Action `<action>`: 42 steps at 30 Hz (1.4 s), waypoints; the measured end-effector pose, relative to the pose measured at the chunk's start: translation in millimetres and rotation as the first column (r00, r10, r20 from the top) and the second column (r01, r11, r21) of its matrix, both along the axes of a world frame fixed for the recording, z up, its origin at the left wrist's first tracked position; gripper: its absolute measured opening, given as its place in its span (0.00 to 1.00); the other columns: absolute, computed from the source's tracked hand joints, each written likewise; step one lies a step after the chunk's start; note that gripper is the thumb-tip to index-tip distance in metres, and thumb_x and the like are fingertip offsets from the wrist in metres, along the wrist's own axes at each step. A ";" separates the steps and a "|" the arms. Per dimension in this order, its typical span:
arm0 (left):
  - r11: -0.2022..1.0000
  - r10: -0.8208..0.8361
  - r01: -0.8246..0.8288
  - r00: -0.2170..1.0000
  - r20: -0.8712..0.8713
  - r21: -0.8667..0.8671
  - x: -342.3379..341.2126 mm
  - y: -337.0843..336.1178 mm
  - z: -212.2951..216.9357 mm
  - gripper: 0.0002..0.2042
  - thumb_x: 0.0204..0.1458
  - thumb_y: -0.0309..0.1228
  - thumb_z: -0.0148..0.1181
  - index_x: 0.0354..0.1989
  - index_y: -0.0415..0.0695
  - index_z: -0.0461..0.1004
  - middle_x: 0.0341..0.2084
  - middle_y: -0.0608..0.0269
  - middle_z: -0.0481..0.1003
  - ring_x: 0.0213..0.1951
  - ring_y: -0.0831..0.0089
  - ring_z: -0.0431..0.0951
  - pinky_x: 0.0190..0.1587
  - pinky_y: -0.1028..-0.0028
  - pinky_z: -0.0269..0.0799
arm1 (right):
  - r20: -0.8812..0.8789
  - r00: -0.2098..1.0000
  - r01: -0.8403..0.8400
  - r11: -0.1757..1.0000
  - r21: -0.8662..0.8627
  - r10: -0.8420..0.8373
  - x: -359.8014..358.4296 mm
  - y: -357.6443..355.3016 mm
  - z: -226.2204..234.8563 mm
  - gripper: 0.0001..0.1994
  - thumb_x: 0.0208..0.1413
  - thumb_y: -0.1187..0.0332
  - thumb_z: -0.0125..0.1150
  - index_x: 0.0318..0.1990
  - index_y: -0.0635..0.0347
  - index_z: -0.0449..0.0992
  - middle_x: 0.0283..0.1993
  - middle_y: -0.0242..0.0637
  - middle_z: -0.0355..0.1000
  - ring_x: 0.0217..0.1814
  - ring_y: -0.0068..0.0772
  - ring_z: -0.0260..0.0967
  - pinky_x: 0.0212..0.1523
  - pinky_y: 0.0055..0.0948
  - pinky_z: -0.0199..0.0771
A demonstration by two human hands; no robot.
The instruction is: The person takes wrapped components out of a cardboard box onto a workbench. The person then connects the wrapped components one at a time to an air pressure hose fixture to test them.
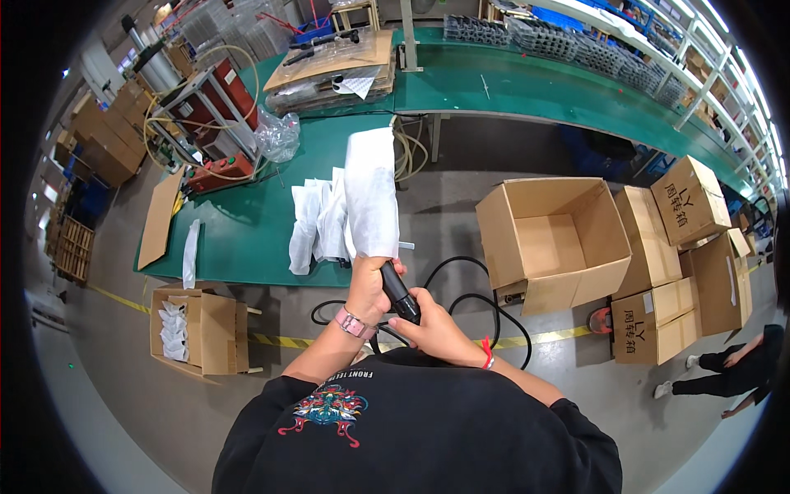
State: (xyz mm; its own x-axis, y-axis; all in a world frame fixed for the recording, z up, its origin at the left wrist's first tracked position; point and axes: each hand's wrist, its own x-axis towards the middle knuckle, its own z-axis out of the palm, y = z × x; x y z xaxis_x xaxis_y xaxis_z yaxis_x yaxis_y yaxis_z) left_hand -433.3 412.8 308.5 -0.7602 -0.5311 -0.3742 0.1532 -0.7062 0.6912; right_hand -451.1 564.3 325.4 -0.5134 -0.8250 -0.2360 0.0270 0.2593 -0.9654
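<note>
Black handle before green bench, upper end hidden by white sleeve. Left hand closed round handle just below sleeve; right hand closed on lower end. Step in hand appears to be sleeving – next move calls for handle steady, sleeve straight. Wrapped pieces lie near on bench; looped black cord could snag – open carton well apart at right

the white pouch hides the black handle's upper end.
</note>
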 end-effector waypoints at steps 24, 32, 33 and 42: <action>0.978 0.146 -0.159 0.984 -0.099 -0.134 -18.5 -70.2 24.7 0.02 0.44 0.22 0.45 0.26 0.36 0.64 0.17 0.59 0.66 0.20 0.72 0.68 0.30 0.76 0.69 | 0.352 0.815 0.535 0.831 -0.152 -0.461 -82.5 55.0 -3.1 0.21 0.60 0.56 0.39 0.50 0.67 0.61 0.40 0.45 0.67 0.36 0.32 0.68 0.38 0.25 0.69; 0.945 0.141 -0.180 0.978 -0.157 -0.274 -7.3 -85.6 49.9 0.03 0.48 0.23 0.47 0.26 0.38 0.62 0.21 0.60 0.64 0.24 0.73 0.66 0.38 0.72 0.66 | 0.360 0.676 0.711 0.698 -0.087 -0.643 -95.0 104.1 -27.1 0.18 0.61 0.59 0.39 0.47 0.67 0.64 0.36 0.42 0.68 0.34 0.30 0.68 0.37 0.23 0.69; 0.952 0.115 -0.161 0.976 -0.183 -0.262 -7.1 -85.0 49.7 0.03 0.48 0.24 0.47 0.26 0.38 0.62 0.22 0.60 0.64 0.25 0.73 0.65 0.40 0.71 0.66 | 0.368 0.659 0.724 0.686 -0.074 -0.656 -95.5 108.1 -32.0 0.17 0.61 0.60 0.40 0.46 0.66 0.64 0.35 0.41 0.69 0.34 0.30 0.68 0.37 0.23 0.69; 0.944 0.115 -0.159 0.980 -0.161 -0.291 -11.1 -73.9 46.7 0.04 0.50 0.26 0.47 0.27 0.39 0.61 0.22 0.60 0.62 0.26 0.72 0.64 0.43 0.68 0.64 | 0.404 0.611 0.762 0.644 -0.067 -0.681 -97.9 123.0 -48.6 0.15 0.59 0.61 0.43 0.44 0.64 0.67 0.33 0.38 0.69 0.32 0.26 0.68 0.35 0.20 0.67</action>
